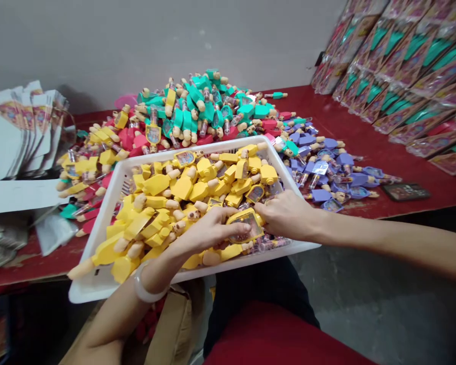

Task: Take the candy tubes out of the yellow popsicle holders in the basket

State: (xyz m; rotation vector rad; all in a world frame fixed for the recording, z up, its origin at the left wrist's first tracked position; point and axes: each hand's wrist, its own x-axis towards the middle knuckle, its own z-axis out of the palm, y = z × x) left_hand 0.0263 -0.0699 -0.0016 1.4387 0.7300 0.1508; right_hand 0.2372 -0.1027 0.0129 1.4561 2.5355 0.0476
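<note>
My left hand (216, 228) is closed around a yellow plastic toy piece (245, 226) with a clear window on its face, thumb lying on the window. At the right end of that same toy, my right hand (283, 214) is closed with its fingers pinched; whatever lies inside the pinch is hidden. Both hands are over the near right part of a white plastic basket (110, 213). The basket is heaped with yellow toy pieces (182, 187) with beige ends. Small clear tubes with a pink pattern (269, 244) lie by the near right rim.
Behind the basket rises a pile of green toys (197, 101), with red ones below. Purple toys (323, 167) spread to the right near a dark flat object (406, 191). Packaged toys (403, 76) stack at the right. Printed cards (26, 126) stand left on the red table (368, 152).
</note>
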